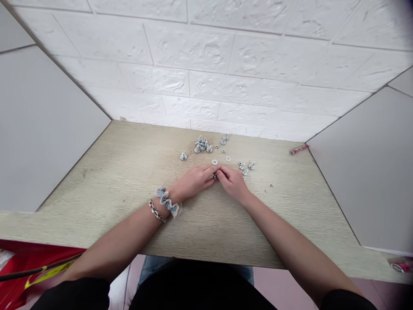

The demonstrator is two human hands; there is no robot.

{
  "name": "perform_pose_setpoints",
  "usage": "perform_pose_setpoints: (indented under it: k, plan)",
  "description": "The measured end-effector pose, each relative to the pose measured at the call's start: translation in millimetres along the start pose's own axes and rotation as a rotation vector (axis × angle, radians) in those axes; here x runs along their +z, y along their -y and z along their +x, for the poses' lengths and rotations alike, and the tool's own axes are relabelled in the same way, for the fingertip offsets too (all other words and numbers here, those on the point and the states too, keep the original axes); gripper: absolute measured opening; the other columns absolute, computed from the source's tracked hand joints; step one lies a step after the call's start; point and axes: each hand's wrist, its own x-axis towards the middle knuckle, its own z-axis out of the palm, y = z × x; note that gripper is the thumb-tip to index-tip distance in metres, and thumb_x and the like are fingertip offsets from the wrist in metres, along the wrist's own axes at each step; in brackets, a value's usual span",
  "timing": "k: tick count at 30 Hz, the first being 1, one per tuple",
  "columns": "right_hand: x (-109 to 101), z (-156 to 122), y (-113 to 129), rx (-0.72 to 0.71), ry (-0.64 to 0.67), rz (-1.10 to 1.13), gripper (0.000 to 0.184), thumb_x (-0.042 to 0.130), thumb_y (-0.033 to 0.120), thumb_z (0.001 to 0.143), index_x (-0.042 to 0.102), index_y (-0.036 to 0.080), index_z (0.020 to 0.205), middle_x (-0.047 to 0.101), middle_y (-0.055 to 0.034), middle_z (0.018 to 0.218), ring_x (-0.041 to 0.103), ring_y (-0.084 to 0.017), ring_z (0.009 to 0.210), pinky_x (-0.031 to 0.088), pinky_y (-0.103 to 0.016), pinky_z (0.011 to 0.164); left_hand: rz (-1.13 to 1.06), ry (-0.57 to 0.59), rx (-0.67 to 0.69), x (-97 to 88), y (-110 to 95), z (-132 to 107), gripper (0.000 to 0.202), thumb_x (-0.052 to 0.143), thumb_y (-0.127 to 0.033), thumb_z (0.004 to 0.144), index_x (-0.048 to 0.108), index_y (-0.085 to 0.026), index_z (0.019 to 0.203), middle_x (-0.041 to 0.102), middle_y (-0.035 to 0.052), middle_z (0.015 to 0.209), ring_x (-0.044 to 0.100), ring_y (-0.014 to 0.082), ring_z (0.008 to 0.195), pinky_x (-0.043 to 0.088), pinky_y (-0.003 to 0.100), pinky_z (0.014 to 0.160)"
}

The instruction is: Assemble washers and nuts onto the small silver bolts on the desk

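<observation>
My left hand (pixel 194 181) and my right hand (pixel 232 180) meet fingertip to fingertip over the middle of a pale wooden table (pixel 106 181). Both pinch a small metal piece (pixel 214 175) between them, probably a screw or bolt; it is too small to name for sure. A blue scrunchie (pixel 167 201) and a chain bracelet (pixel 156 211) sit on my left wrist. Just beyond my fingers lie loose washers (pixel 214 162) and a heap of small silver bolts (pixel 201 144). A few more bolts (pixel 245 166) lie right of my right hand.
A single bolt (pixel 183 156) stands apart at the left of the heap. A red pen-like object (pixel 298 149) lies at the table's far right corner. White brick wall behind, grey partitions on both sides. A red bag (pixel 19 267) sits low left.
</observation>
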Motion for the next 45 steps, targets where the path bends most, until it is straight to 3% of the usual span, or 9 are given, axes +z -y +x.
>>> perform_pose_setpoints:
  k: [33,45]
  plan:
    - [-0.4,3.5,1.2,0.033,0.059,-0.044,0.021,0.046,0.028,0.088,0.055,0.021,0.07,0.063,-0.0007,0.068,0.053,-0.015,0.064,0.036,-0.026,0.061,-0.031,0.081,-0.06,-1.9,-2.0,2.2,0.036,0.058,-0.016,0.087,0.057,-0.015,0.123,0.069,0.011,0.117,0.066,0.0197,0.105,0.054,0.033,0.092]
    - [-1.8,3.9,2.8,0.076,0.1,-0.056,0.02,0.045,0.027,0.089,0.055,0.02,0.073,0.064,-0.0013,0.072,0.054,-0.015,0.068,0.036,-0.026,0.064,-0.05,0.16,-0.124,-3.2,-2.8,3.4,0.037,0.055,-0.018,0.09,0.055,-0.014,0.126,0.067,0.0125,0.12,0.064,0.0209,0.111,0.052,0.035,0.095]
